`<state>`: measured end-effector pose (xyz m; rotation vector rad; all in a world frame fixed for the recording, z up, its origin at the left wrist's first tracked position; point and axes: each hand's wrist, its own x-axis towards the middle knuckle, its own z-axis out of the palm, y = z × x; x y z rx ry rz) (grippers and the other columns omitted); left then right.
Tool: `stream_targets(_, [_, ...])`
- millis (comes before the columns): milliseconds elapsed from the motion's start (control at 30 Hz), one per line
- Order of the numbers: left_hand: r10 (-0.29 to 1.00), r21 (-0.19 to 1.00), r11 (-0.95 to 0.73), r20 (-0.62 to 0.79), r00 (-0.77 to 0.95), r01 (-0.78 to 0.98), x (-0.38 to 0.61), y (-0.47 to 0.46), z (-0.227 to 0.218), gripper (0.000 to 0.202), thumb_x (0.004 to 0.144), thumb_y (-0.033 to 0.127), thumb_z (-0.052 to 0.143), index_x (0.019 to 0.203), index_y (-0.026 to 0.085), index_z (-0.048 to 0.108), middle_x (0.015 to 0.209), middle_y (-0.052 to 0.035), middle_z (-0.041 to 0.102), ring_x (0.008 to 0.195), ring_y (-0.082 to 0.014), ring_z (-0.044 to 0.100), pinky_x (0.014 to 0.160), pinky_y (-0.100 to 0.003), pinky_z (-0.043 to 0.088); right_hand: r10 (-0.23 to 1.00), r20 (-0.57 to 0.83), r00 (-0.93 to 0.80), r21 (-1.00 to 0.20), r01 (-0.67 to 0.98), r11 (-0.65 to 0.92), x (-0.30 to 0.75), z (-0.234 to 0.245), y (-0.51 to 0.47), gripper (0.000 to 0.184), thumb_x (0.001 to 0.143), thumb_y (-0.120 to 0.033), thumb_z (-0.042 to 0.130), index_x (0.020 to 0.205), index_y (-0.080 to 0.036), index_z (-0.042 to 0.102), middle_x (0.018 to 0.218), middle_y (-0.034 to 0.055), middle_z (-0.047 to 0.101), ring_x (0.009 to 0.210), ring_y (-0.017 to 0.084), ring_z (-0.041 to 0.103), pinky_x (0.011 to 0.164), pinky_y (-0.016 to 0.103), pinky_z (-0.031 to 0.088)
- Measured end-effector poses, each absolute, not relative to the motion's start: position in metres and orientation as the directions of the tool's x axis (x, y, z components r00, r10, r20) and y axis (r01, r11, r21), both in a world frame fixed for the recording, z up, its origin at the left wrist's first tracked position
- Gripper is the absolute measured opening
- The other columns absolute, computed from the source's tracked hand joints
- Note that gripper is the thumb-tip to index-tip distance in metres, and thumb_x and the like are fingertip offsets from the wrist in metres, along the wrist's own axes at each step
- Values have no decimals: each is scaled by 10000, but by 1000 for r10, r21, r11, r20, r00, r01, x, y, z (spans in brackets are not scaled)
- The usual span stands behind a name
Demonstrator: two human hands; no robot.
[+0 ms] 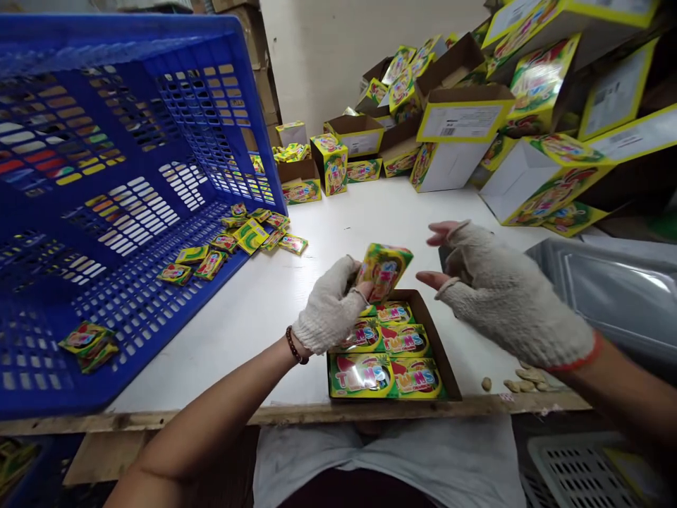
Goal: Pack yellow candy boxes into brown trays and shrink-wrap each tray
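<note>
My left hand (332,307), in a white fingerless knit glove, grips a small yellow-green candy packet (385,269) and holds it above a brown cardboard tray (441,351). Several flat packets (388,356) printed "TWINS" lie in rows inside the tray. My right hand (500,286), gloved the same way, hovers just right of the held packet with its fingers spread and nothing in them. The tray sits on the white table (296,282) near its front edge.
A big blue plastic crate (106,212) lies tipped on its side at the left, loose packets (248,236) spilling from its mouth. Printed cartons (465,134) are piled along the back and right. A grey tray (613,289) sits at right; some peanuts (521,384) lie by the table edge.
</note>
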<state>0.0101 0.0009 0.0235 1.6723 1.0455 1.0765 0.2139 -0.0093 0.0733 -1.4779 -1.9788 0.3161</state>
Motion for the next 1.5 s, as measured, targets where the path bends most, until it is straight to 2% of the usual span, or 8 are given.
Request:
stream_targets(133, [844, 699, -502, 268, 465, 508, 11, 0, 22, 152, 943, 341, 503, 935, 217, 590, 836, -22, 659, 762, -179, 595, 725, -325, 482, 839, 243, -486, -353, 762, 543, 225, 89, -3, 284, 760, -172, 467, 987, -207, 633, 949, 74, 684, 855, 213, 635, 773, 327, 490])
stream_targets(400, [886, 340, -464, 174, 430, 818, 2, 8, -13, 401, 964, 346, 542, 1288, 112, 571, 1204, -159, 666, 1146, -325, 594, 993, -507, 452, 973, -214, -90, -309, 951, 20, 228, 41, 16, 227, 853, -211, 518, 1051, -202, 628, 710, 17, 647, 636, 175, 579, 554, 248, 369])
stream_targets(700, [872, 442, -487, 203, 445, 753, -4, 5, -32, 327, 974, 372, 520, 1187, 152, 633, 1087, -114, 692, 1031, -271, 610, 936, -424, 492, 902, -232, -364, 275, 865, 420, 206, 11, -4, 321, 933, -85, 451, 1111, -112, 717, 1187, 206, 667, 1004, 302, 663, 759, 373, 486])
stream_targets(867, [876, 470, -444, 46, 481, 763, -8, 17, -20, 302, 1007, 397, 447, 1034, 207, 680, 1006, -84, 716, 963, -254, 650, 866, -387, 515, 830, -206, -518, 241, 795, 556, 207, -12, -8, 209, 901, -121, 557, 951, -121, 760, 995, 169, 731, 971, 339, 671, 834, 474, 539])
stream_targets(1033, [970, 275, -244, 55, 238, 930, -33, 90, -28, 378, 987, 386, 497, 1309, 203, 576, 1327, -110, 613, 1236, -239, 565, 1045, -333, 456, 777, 37, -629, 249, 759, 602, 208, -45, -19, 450, 800, 25, 535, 1164, -141, 742, 1151, 171, 740, 992, 296, 715, 832, 412, 619])
stream_targets(1233, [990, 122, -112, -69, 121, 986, -81, 179, -39, 456, 869, 204, 598, 1325, 213, 584, 1353, -182, 582, 1285, -354, 521, 1090, -517, 376, 778, -3, -628, 254, 752, 608, 204, -60, -21, 522, 724, 57, 522, 1160, -120, 747, 1133, 197, 745, 961, 300, 735, 779, 375, 652])
stream_targets(1400, [976, 144, -134, -153, 155, 981, -87, 194, -36, 395, 719, 185, 731, 1111, 167, 680, 1233, -203, 639, 1245, -407, 551, 1072, -539, 369, 803, -4, -596, 179, 790, 587, 205, -58, -20, 546, 740, 54, 506, 1205, -128, 726, 1181, 205, 726, 1038, 327, 716, 833, 431, 643])
stream_targets(1500, [976, 238, -83, -175, 127, 968, -90, 179, -36, 446, 612, 205, 813, 1029, 143, 667, 1148, -192, 668, 1155, -396, 607, 1002, -487, 451, 814, -6, -581, 0, 814, 581, 211, -49, -18, 522, 754, 44, 475, 1171, -132, 736, 1200, 192, 720, 1069, 307, 707, 901, 438, 624])
